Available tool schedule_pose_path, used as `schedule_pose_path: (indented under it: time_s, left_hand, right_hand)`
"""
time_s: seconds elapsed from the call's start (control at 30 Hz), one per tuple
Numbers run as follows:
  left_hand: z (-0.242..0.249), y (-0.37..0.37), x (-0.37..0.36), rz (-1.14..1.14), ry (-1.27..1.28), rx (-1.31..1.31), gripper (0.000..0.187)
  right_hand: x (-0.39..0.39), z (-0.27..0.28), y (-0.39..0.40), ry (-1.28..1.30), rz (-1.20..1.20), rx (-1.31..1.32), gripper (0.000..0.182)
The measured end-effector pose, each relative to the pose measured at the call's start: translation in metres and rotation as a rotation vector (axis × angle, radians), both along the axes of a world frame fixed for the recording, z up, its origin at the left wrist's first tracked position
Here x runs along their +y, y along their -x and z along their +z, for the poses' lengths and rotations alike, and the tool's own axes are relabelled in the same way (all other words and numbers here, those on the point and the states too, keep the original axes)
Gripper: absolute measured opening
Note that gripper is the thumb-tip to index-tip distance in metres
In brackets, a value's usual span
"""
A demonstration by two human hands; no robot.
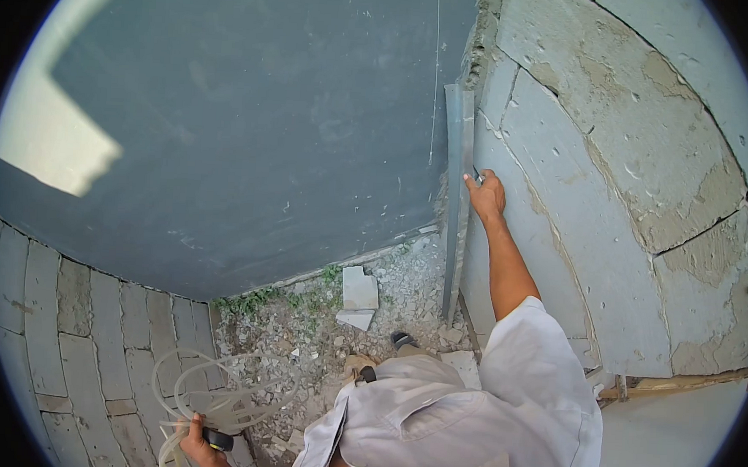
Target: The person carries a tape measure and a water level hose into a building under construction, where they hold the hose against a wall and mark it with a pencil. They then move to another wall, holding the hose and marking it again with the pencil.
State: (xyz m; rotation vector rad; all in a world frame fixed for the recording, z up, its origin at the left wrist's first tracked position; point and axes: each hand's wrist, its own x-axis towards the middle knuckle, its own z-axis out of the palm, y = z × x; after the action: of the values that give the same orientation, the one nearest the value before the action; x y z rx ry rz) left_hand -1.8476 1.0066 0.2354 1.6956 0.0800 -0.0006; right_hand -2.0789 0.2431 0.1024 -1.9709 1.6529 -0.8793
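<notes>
My left hand [199, 451], low at the left, is closed around a coil of clear plastic tubing [182, 386], whose loops stand out above the fingers. A black object with a yellow mark [218, 439], shaped like a tape measure, is in the same hand. My right hand [487, 197] reaches forward with its fingers closed at the edge of an upright metal channel [452, 204]. Something small and dark shows at its fingertips; I cannot tell what it is. The channel stands in the corner where the dark grey wall [278, 135] meets the block wall [579, 185].
Rubble [301, 340] and some green weeds [256, 302] cover the ground along the wall. Broken pale slabs [359, 290] lie there, close to my shoe [401, 341]. Another block wall [81, 328] rises on the left. A thin string [435, 76] hangs near the corner.
</notes>
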Motion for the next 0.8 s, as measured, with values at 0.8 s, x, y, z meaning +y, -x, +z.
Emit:
schedule_pose_path:
  time_s: [0.8]
  left_hand:
    - [-0.019, 0.029, 0.022, 0.094, 0.02, 0.045, 0.022]
  right_hand:
    - [0.158, 0.057, 0.011, 0.184, 0.198, -0.138, 0.035]
